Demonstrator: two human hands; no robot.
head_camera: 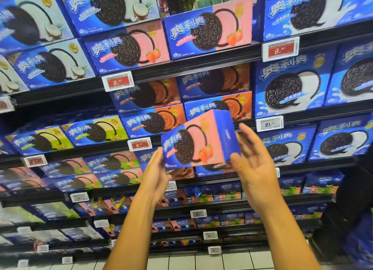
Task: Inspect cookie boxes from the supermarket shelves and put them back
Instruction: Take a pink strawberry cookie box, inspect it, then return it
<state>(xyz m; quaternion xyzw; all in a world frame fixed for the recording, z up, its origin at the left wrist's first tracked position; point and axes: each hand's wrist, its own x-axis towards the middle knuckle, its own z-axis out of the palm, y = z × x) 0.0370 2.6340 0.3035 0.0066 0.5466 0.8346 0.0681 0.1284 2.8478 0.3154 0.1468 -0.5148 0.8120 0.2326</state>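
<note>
gap [173,1] above strawberry box [209,27], shelves [181,64] otherwise packed

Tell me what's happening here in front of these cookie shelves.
A person stands facing supermarket shelves stacked with blue cookie boxes. They hold one blue and pink strawberry cookie box up in front of the shelves, tilted, between both hands. The left hand supports its lower left corner, and the right hand touches its right side with fingers spread fairly straight. Matching strawberry boxes sit on an upper shelf, so this one is off the shelf, not yet put back.
</note>
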